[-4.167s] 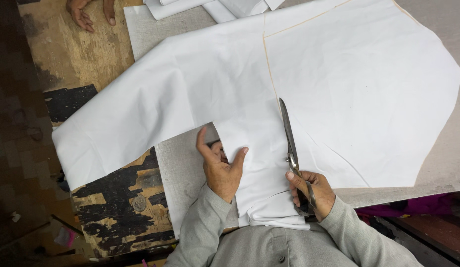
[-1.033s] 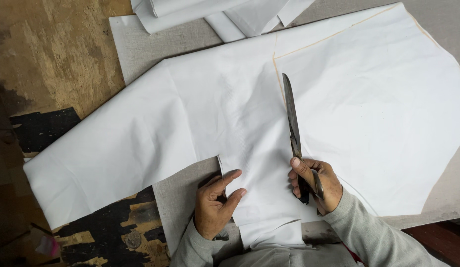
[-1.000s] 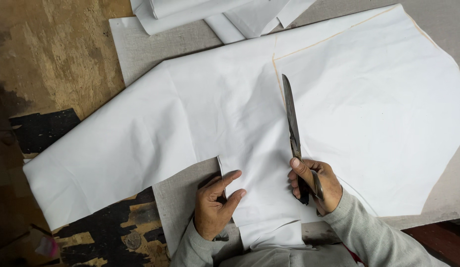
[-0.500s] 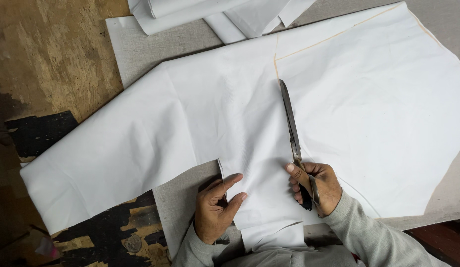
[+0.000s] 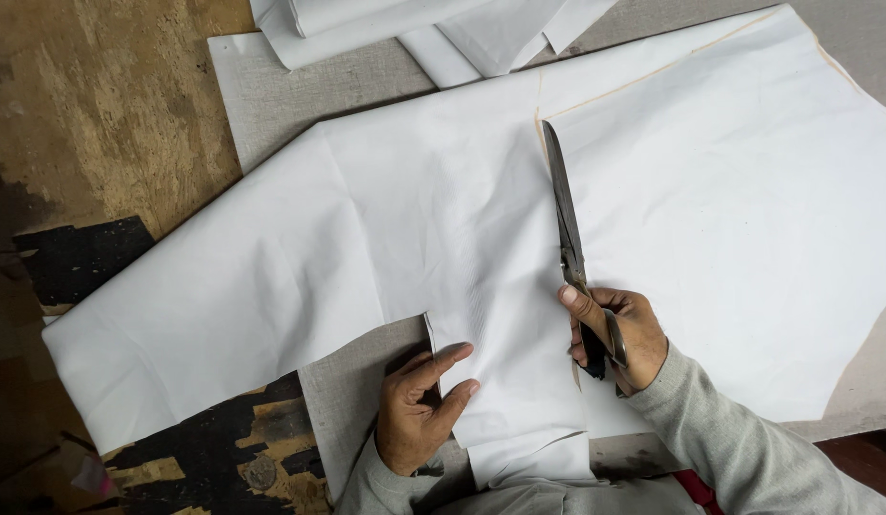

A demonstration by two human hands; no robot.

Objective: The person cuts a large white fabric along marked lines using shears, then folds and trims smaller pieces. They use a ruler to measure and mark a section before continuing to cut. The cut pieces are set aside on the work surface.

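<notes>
Right hand [image 5: 622,336] at about four o'clock from frame centre, clenched through the dark handles of long metal scissors [image 5: 569,238], thumb laid along the upper handle. Blades closed or nearly so, pointing toward twelve o'clock, tip lying on a faint tan marked line [image 5: 652,72] that bends there and runs off toward two o'clock. Grey sleeve [image 5: 748,448] trailing back toward five o'clock.

Left hand [image 5: 419,410] at about six o'clock, released and flat, fingertips pressing the near edge of the white fabric [image 5: 366,238], thumb and forefinger spread, palm resting on the grey board [image 5: 352,391]. Grasping nothing, only holding the cloth down.

White fabric spread wide across the middle, reaching from eight o'clock up to two o'clock, one long arm of it stretching toward eight o'clock over the worn wooden table [image 5: 100,114]. Narrow tongue of cloth between the two hands, running down toward six o'clock to the body. Scissors lying on top of the cloth just at one o'clock from that tongue.

Folded white pieces [image 5: 405,24] stacked at twelve o'clock, well apart from both hands. Black peeling patches [image 5: 81,262] on the table at nine and seven o'clock.
</notes>
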